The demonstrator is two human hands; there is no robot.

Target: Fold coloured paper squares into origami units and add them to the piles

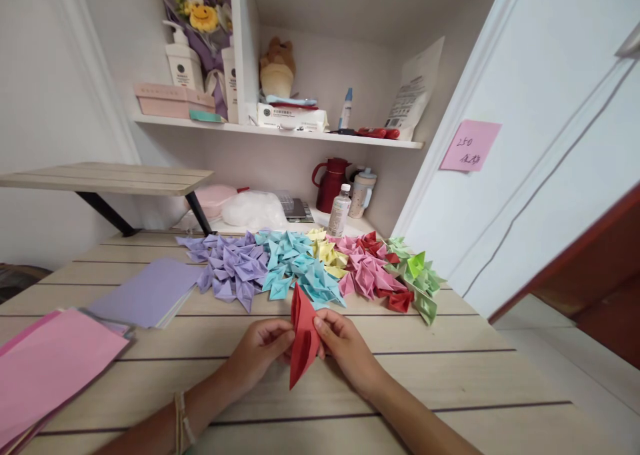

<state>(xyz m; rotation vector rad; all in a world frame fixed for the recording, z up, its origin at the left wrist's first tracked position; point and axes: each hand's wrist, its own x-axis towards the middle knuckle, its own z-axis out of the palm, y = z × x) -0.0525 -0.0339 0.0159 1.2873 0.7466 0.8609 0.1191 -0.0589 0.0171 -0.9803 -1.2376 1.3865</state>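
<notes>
A partly folded red paper boat (304, 338) is held upright above the slatted table, its folds standing a little apart. My left hand (265, 345) pinches its left side between thumb and fingers. On the other side, my right hand (345, 348) grips it with the thumb in front, the fingertips partly hidden behind the paper. Just beyond lie heaps of small folded paper boats: purple ones (235, 265), blue ones (300, 268), yellow ones (327, 252), pink ones (367, 272), red ones (400, 300) and green ones (423, 275).
Purple paper sheets (145, 292) and a stack of pink sheets (55, 368) lie at the left. A small raised shelf (110, 178) stands at the back left. Behind the boats are a plastic bottle (339, 212), a red jug (332, 185) and a lidded cup (363, 194).
</notes>
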